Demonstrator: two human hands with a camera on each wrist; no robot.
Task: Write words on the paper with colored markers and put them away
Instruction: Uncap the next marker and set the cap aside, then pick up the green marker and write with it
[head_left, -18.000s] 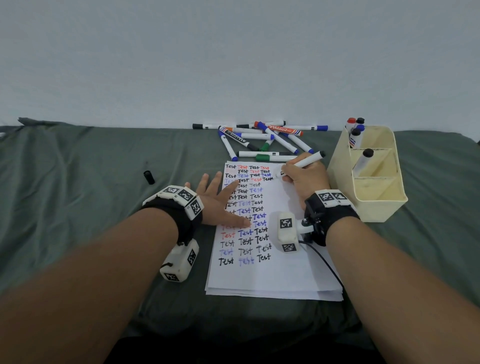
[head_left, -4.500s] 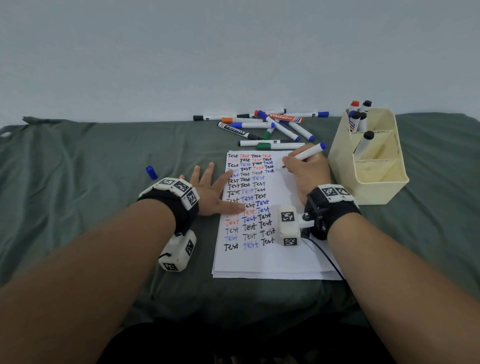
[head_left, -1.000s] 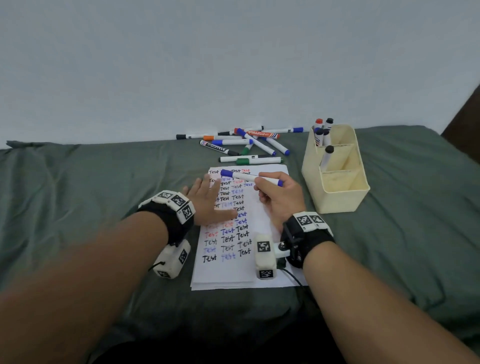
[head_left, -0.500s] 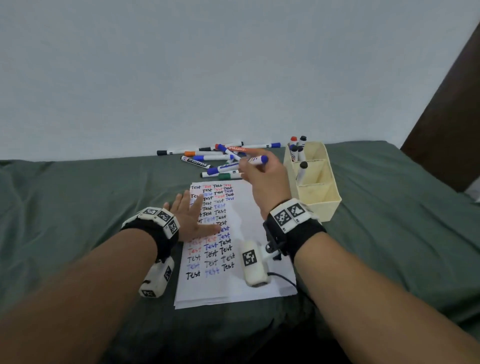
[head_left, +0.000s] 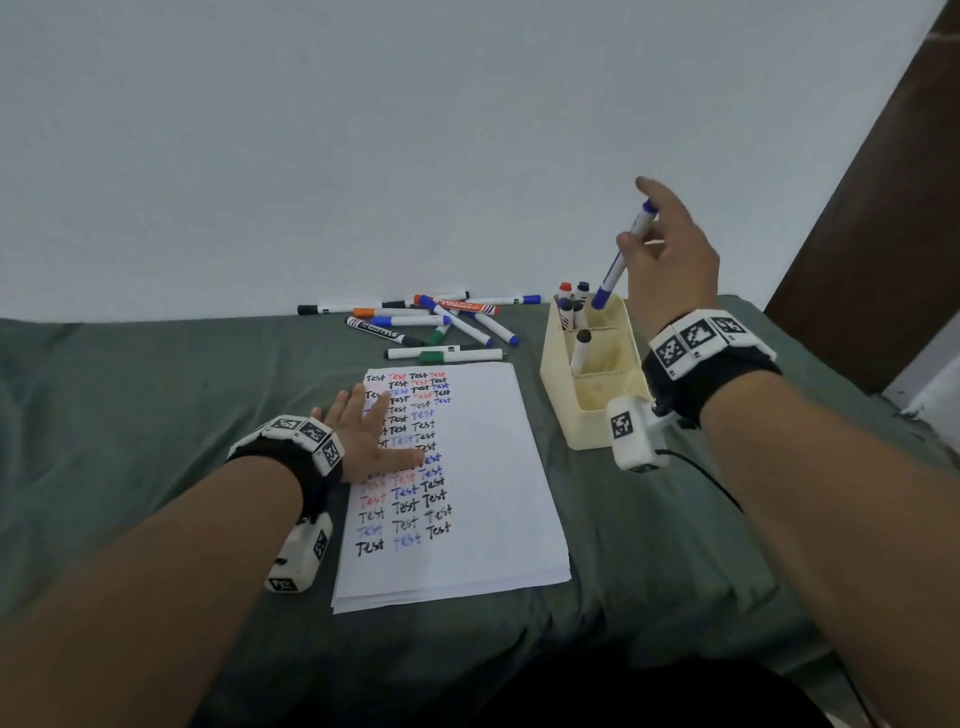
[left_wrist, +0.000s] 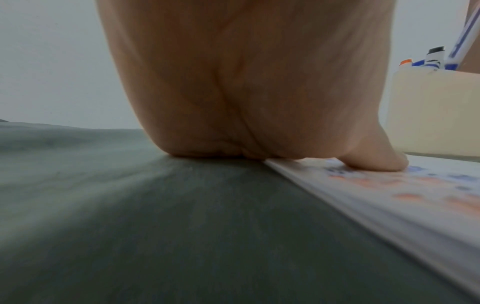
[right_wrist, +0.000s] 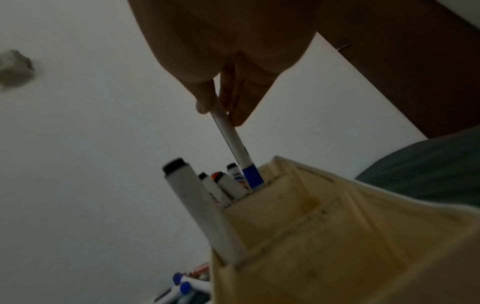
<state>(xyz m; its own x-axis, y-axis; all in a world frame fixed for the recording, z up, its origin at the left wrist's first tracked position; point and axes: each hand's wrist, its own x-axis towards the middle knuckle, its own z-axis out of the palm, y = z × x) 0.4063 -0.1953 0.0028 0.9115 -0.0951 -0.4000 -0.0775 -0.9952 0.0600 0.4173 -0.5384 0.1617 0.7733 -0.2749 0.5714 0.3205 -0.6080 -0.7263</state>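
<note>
Beside the cream organizer (head_left: 582, 410), the paper (head_left: 483, 467) is pressed flat by the open left hand (head_left: 363, 436), while the capped blue marker (head_left: 621, 260) is pinched by the right hand (head_left: 670, 260) above its crowded far compartment, where it could snag on stored markers (head_left: 571, 306).

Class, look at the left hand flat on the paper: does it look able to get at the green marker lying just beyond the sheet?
Probably yes. The left hand holds nothing, and only bare paper lies between it and the green marker.
</note>
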